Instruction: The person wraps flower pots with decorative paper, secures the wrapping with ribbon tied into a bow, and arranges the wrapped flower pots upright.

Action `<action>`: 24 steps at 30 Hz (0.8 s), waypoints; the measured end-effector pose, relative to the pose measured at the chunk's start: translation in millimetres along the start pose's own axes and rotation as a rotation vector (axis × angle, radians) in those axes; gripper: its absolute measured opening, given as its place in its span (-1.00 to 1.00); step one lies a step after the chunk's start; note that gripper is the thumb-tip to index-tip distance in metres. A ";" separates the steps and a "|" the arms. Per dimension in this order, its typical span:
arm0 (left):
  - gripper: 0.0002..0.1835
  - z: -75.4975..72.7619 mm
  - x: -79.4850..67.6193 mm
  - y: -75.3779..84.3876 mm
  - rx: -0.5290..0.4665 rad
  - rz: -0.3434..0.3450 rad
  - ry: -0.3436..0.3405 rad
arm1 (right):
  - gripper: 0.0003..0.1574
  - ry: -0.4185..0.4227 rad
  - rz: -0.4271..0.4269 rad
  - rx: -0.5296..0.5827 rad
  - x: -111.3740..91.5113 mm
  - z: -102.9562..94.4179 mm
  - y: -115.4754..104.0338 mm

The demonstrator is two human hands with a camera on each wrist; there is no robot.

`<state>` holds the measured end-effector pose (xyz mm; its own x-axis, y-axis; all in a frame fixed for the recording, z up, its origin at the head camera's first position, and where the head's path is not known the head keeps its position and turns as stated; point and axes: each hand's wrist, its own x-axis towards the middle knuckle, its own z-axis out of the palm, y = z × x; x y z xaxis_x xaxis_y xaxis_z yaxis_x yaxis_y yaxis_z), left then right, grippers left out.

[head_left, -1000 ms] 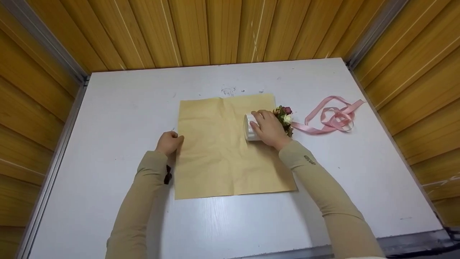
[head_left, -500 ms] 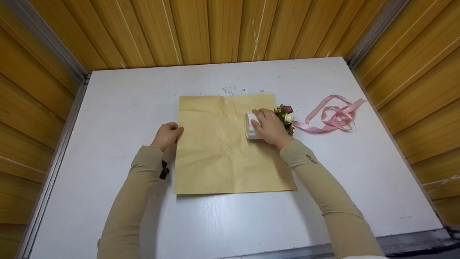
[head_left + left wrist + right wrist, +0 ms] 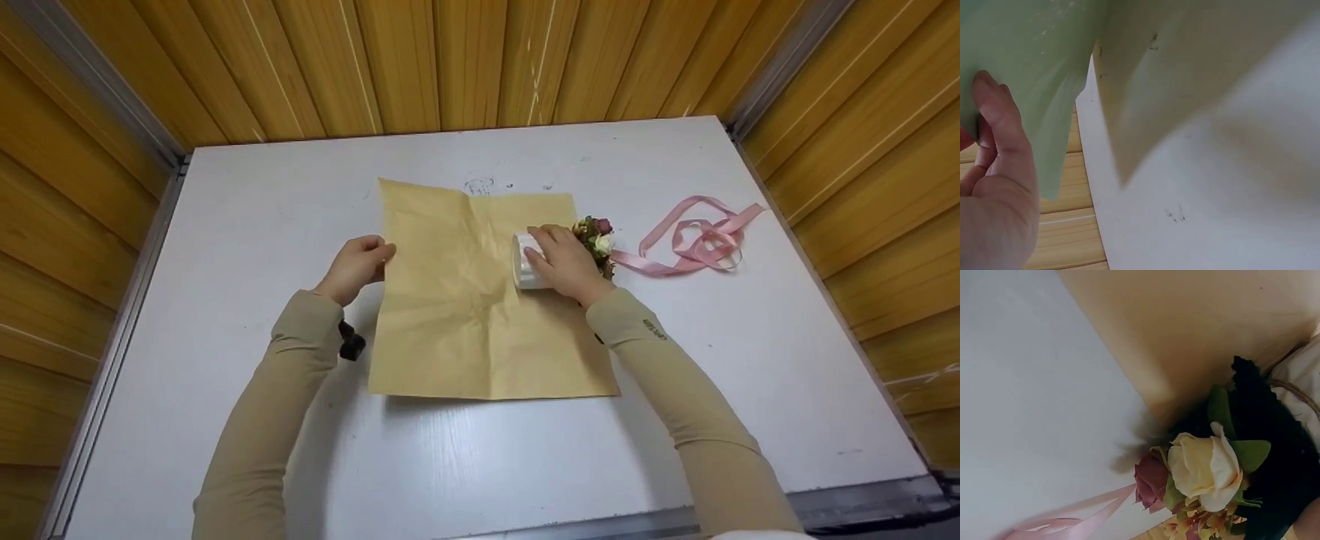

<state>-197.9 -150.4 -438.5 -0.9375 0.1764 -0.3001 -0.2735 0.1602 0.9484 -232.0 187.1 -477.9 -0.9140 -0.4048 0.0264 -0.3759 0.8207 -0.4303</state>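
A creased sheet of tan wrapping paper (image 3: 435,330) lies on the white table, its left side lifted off the surface. My left hand (image 3: 355,268) pinches that left edge between thumb and fingers; in the left wrist view the paper's underside (image 3: 1050,95) looks pale green. On the paper's right half a white ribbed flower pot (image 3: 527,262) lies on its side, its base toward the left. My right hand (image 3: 562,262) grips the pot from above. Its flowers (image 3: 598,238) point right, past the paper's edge; a cream rose (image 3: 1202,467) and a dusky red rose (image 3: 1151,481) show in the right wrist view.
A loosely coiled pink ribbon (image 3: 705,244) lies on the table to the right, one end reaching the flowers. Wood-slat walls (image 3: 465,67) stand behind the table and on both sides.
My left hand has moved up and slightly right, raising the paper's left edge and upper left corner off the table. The right hand stays on the pot.
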 end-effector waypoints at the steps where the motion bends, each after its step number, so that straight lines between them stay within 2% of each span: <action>1: -0.74 0.9 -0.3 1.9 -0.019 0.005 -0.007 | -0.33 -0.007 0.000 0.013 0.0 -0.7 -0.5; 5: -0.74 6.4 -2.0 9.2 -0.071 0.039 -0.030 | -0.35 -0.012 0.000 0.076 -0.1 -2.5 -0.7; 10: -0.73 17.7 -3.2 18.9 -0.119 0.085 -0.023 | -0.40 0.016 0.042 0.218 0.0 -4.2 -0.1; 17: -0.78 36.3 -0.2 31.5 -0.260 0.104 -0.029 | -0.39 0.028 0.090 0.358 2.3 -7.6 -0.9; 20: -0.78 46.4 2.3 36.8 -0.310 0.110 -0.048 | -0.37 0.031 0.124 0.463 3.1 -8.4 0.3; 24: -0.76 61.7 5.6 43.9 -0.363 0.129 -0.082 | -0.34 -0.001 0.189 0.627 -2.5 -23.3 -13.9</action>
<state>-201.9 -82.5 -404.8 -0.9528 0.2521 -0.1689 -0.2264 -0.2202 0.9488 -228.0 186.1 -450.9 -0.9553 -0.2773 -0.1025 -0.0478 0.4872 -0.8720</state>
